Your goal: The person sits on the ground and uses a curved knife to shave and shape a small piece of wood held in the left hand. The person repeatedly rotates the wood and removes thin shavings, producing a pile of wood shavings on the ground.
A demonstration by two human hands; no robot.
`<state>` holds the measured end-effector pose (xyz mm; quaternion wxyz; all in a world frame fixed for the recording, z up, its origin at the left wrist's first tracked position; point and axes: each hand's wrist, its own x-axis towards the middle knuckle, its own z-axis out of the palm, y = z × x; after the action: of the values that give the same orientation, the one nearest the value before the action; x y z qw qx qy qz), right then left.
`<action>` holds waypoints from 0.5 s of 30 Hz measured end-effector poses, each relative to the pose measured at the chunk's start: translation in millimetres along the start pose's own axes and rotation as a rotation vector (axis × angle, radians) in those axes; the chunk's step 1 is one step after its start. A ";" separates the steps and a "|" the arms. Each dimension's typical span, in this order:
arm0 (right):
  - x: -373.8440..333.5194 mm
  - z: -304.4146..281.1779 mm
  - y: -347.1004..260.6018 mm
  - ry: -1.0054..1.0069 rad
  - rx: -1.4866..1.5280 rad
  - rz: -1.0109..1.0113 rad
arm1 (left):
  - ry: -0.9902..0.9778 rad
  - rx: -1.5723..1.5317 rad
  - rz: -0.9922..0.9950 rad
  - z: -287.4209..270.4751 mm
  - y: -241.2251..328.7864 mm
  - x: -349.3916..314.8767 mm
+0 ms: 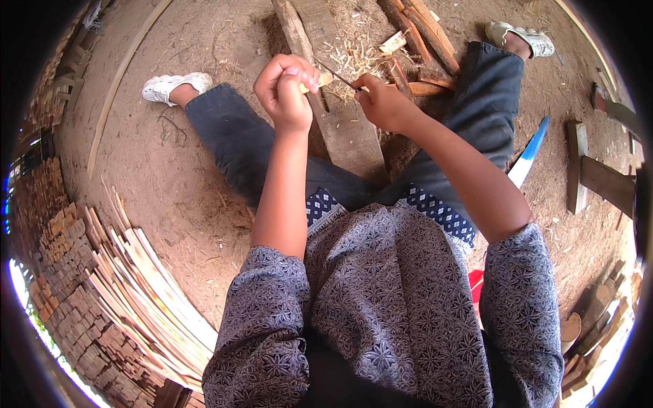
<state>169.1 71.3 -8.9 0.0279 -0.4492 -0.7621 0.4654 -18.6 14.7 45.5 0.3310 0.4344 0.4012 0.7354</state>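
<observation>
My left hand [287, 90] is closed around a small piece of pale wood [326, 79], whose end sticks out on the right; the fingers hide the rest of it. In my closed right hand [382, 102] is a knife [336, 75] with a narrow dark blade. The blade slants up and left, close to the wood's end; whether they touch I cannot tell. Below both hands a worn plank [352, 139] lies between my spread legs.
Pale shavings [354, 54] and split wood pieces [428, 37] lie beyond my hands. A blue and white blade-shaped thing [532, 149] lies right of my leg, near a wooden frame [578, 166]. Long strips [146, 285] and stacked wood [85, 319] fill the left.
</observation>
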 end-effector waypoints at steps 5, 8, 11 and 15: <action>24.7 11.0 8.6 -0.003 -0.197 0.079 | 0.018 -0.092 0.013 4.6 -2.4 4.4; 42.5 7.5 12.1 0.010 -0.205 0.025 | 0.033 -0.047 -0.016 1.2 -0.1 5.1; 40.7 1.7 1.5 0.012 -0.142 0.034 | 0.146 -0.094 -0.036 -10.0 0.3 1.4; 7.4 -7.8 -19.9 0.016 0.002 0.036 | 0.235 -0.072 -0.030 -10.2 4.4 -4.2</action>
<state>155.2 78.7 7.3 0.0263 -0.4666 -0.7531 0.4631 -26.7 6.1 44.7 0.3079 0.3270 0.4169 0.7902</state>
